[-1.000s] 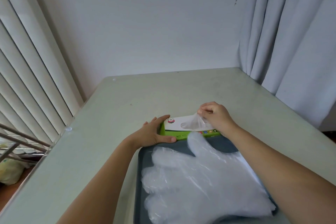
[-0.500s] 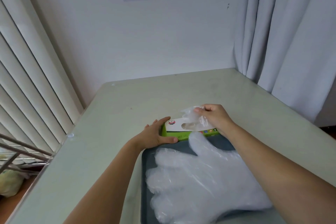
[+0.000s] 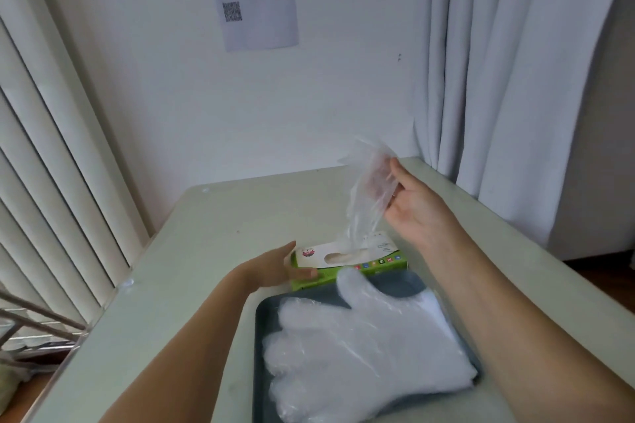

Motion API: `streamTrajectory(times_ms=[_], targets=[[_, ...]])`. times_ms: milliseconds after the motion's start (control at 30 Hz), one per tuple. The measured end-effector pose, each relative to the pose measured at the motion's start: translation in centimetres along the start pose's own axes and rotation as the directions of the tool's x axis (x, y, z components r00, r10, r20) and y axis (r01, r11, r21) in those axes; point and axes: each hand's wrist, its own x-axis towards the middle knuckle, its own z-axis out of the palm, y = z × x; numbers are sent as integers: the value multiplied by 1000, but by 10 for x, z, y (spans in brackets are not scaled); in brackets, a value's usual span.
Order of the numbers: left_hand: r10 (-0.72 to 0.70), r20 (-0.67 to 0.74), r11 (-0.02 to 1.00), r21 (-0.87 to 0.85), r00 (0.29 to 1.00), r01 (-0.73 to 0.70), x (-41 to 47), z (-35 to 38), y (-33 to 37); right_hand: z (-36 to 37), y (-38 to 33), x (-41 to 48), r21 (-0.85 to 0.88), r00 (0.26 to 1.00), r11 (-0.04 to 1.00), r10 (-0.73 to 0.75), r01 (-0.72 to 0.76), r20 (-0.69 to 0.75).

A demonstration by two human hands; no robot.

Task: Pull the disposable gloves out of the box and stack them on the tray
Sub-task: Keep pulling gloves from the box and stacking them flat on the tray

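A green and white glove box (image 3: pixel 347 263) lies on the table just beyond a dark tray (image 3: pixel 402 287). A stack of clear plastic gloves (image 3: pixel 360 347) covers most of the tray. My right hand (image 3: pixel 412 203) is raised above the box and pinches a clear glove (image 3: pixel 367 196) whose lower end still trails into the box's slot. My left hand (image 3: pixel 275 268) holds the box's left end, thumb on its front side and fingers along its left edge.
The pale green table (image 3: pixel 213 251) stands in a corner, with vertical blinds (image 3: pixel 51 182) to the left, a white wall behind and grey curtains (image 3: pixel 515 79) to the right. A printed sheet (image 3: pixel 254 0) hangs on the wall.
My right hand has risen up and to the right, drawing the glove most of the way out of the box. My left hand has stayed on the box. The camera has tilted upward.
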Motion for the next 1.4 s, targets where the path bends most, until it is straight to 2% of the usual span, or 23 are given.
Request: streamTrajectory(times_ms=[67,167,233,333,467,667,767,900,1000,1167,1300,1400], targets=[[63,-111,989,-128,992,-77,-16,-5,12,5,-4,-15,14,999,999,38,-39,39],[265,-206,930,-203,942,-305,-47,-4,44,8,-7,-36,19,994,998,65,-67,86],[361,-197,877,-260,911,-404,-64,-2,64,9,-4,-48,-28,994,998,53,-51,93],[435,-153,824,-330,887,-461,-83,7,86,7,1,-66,-61,995,998,13,-7,100],[455,-173,761,-434,873,-482,-107,26,107,7,7,-90,-84,988,996,-3,16,154],[383,-331,710,-493,863,-504,-131,40,115,3,11,-121,-96,987,995,-10,26,161],[414,-331,737,-426,848,-525,-146,40,118,-3,13,-134,-132,989,990,-28,47,142],[463,-321,722,-403,826,-562,-159,43,121,-7,12,-152,-183,990,979,-63,85,125],[452,-351,706,-422,820,-570,-165,46,125,-5,13,-161,-178,981,977,-82,114,174],[408,-335,722,-451,849,-525,-166,53,127,-3,17,-173,-173,976,981,-47,85,214],[352,-348,710,-505,869,-491,-160,60,125,-1,12,-181,-122,966,988,-58,92,253],[364,-339,696,-520,868,-495,-160,63,124,-6,7,-182,-107,963,988,-83,114,256]])
